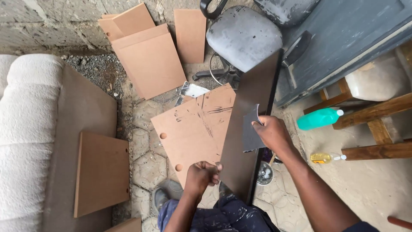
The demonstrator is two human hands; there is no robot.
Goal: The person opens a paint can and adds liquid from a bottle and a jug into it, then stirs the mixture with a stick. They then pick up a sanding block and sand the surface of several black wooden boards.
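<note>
Dark board [251, 124] propped upright on edge between the knees, tilted away toward grey office chair [243, 36]. Left hand [201, 174] gripping the board's near lower edge, fingers curled tight around it. Right hand [271, 132] pressing a grey sandpaper sheet [251, 131] flat against the board face, fingers clamped on the sheet, top corner of sheet curling free.

Around: scuffed tan panel with round holes [191, 131] lying on paved floor just left of the board; more tan panels [148, 56] leaning at the block wall; one tan panel [102, 172] resting on brown sofa [73, 107]. Small open tin [265, 172] on floor right below the board's right edge. Green bottle [319, 119] and small yellow bottle [322, 158] near wooden frame [373, 129], well apart from the hands.

Risks, as judged: board held by one hand only at bottom, likely to pivot or slip sideways under sanding pressure. A slip could knock the tin just beside it. Loose sheet corner could fold and tear. Fingertips near board edge could get scraped if sheet slides off.
</note>
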